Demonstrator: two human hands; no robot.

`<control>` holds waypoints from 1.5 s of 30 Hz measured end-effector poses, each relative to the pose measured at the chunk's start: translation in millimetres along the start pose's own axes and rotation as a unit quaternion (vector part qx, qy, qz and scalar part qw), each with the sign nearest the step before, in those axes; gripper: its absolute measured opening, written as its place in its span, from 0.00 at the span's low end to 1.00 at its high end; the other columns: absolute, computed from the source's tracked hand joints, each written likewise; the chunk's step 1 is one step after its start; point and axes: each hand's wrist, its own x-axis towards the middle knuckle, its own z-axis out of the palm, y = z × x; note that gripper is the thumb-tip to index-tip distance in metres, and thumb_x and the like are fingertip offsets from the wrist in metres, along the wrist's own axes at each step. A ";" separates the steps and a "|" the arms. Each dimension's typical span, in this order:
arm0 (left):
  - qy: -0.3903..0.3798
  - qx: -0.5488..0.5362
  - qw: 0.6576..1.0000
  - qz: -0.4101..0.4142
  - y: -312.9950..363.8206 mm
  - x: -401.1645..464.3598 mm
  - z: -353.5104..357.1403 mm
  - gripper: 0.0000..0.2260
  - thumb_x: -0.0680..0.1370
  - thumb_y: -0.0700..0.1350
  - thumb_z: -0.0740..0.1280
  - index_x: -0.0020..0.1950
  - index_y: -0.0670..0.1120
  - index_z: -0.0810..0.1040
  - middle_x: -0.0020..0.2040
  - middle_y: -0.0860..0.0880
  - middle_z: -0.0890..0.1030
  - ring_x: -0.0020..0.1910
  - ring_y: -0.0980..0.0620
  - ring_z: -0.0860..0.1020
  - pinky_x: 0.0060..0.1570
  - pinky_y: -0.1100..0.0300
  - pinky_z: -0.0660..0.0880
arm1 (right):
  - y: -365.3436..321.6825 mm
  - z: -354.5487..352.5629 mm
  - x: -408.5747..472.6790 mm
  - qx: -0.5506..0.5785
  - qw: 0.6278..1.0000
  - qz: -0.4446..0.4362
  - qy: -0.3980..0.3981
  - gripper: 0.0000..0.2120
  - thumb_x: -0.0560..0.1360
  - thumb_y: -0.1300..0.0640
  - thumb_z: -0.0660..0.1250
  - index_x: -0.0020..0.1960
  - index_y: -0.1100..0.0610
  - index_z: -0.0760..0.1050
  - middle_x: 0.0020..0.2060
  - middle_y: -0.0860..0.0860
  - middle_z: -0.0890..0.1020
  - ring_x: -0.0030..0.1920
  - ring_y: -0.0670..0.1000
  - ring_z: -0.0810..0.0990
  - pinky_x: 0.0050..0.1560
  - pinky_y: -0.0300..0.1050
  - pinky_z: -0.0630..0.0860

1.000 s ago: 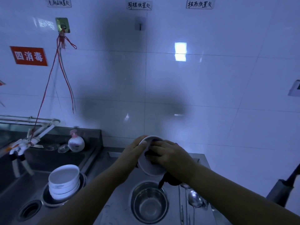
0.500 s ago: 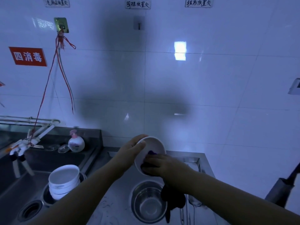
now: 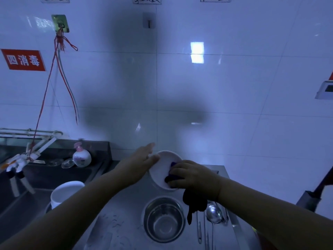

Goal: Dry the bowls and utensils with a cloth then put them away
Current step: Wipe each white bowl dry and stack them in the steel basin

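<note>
The steel bench [image 3: 126,228] ends at the tiled wall [image 3: 234,105] behind and drops into a sink [image 3: 54,177] on the left. Above it, the white bowl [image 3: 162,170] is tilted; the left hand [image 3: 138,161] steadies its rim with straight fingers, while the right hand [image 3: 191,175] curls round a dark cloth [image 3: 194,199] pressed inside. Below sit a steel bowl [image 3: 164,219], a ladle [image 3: 213,213] and stacked bowls [image 3: 61,193].

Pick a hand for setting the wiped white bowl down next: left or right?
Left. The left hand already supports the white bowl at its rim, while the right hand is busy pressing the dark cloth inside it.
</note>
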 end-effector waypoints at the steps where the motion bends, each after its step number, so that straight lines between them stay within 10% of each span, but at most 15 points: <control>1: 0.040 0.080 0.995 0.040 -3.5 -4.6 0.2 0.23 0.79 0.57 0.58 0.73 0.52 0.61 0.68 0.51 0.69 0.64 0.54 0.68 0.60 0.59 0.68 | -0.2 0.8 -2.0 0.012 0.999 0.031 -0.007 0.11 0.71 0.57 0.71 0.54 0.53 0.81 0.51 0.53 0.82 0.54 0.53 0.80 0.55 0.49 0.78; 6: 0.055 0.338 0.882 0.324 -3.7 -22.3 9.3 0.18 0.66 0.58 0.71 0.54 0.56 0.78 0.51 0.57 0.81 0.51 0.59 0.78 0.55 0.62 0.71 | -2.5 0.2 -4.7 0.072 0.992 0.107 0.012 0.17 0.63 0.62 0.79 0.51 0.56 0.82 0.48 0.54 0.83 0.48 0.54 0.82 0.48 0.49 0.80; 11: -0.009 0.367 0.874 0.319 2.2 -21.1 13.3 0.08 0.67 0.50 0.75 0.44 0.55 0.80 0.42 0.58 0.81 0.42 0.60 0.78 0.48 0.66 0.74 | -12.9 -6.2 -5.2 0.074 0.992 0.101 0.033 0.19 0.66 0.62 0.77 0.56 0.57 0.80 0.54 0.56 0.81 0.53 0.54 0.81 0.55 0.45 0.78; 17: 0.002 -0.069 0.996 0.053 -7.7 -28.1 22.5 0.04 0.76 0.41 0.67 0.44 0.49 0.77 0.42 0.49 0.78 0.40 0.61 0.74 0.41 0.66 0.71 | -6.9 -17.2 -10.1 0.221 0.877 0.342 0.257 0.27 0.68 0.79 0.65 0.64 0.62 0.74 0.60 0.53 0.76 0.62 0.54 0.76 0.66 0.33 0.66; 24: -0.002 -0.494 0.868 -0.052 20.8 -25.9 48.3 0.10 0.73 0.39 0.64 0.54 0.42 0.78 0.47 0.42 0.83 0.46 0.47 0.81 0.44 0.56 0.78 | -27.0 -22.9 23.0 0.353 0.789 0.390 0.316 0.23 0.74 0.64 0.57 0.66 0.48 0.68 0.68 0.49 0.70 0.70 0.45 0.65 0.71 0.42 0.62; 33: -0.013 -0.577 0.817 -0.008 33.6 -20.1 47.5 0.14 0.72 0.37 0.63 0.57 0.44 0.79 0.50 0.40 0.82 0.48 0.47 0.81 0.44 0.59 0.79 | -34.3 -10.3 27.8 0.196 0.863 0.350 0.308 0.17 0.78 0.53 0.56 0.64 0.51 0.74 0.65 0.46 0.68 0.68 0.46 0.63 0.67 0.46 0.65; 45: 0.001 -0.632 0.775 0.019 33.1 -18.9 36.1 0.13 0.69 0.38 0.63 0.52 0.41 0.80 0.47 0.43 0.84 0.43 0.50 0.82 0.41 0.61 0.79 | -12.6 -28.0 26.1 0.431 0.648 0.499 0.382 0.14 0.81 0.62 0.56 0.55 0.47 0.75 0.55 0.48 0.78 0.55 0.37 0.75 0.54 0.26 0.69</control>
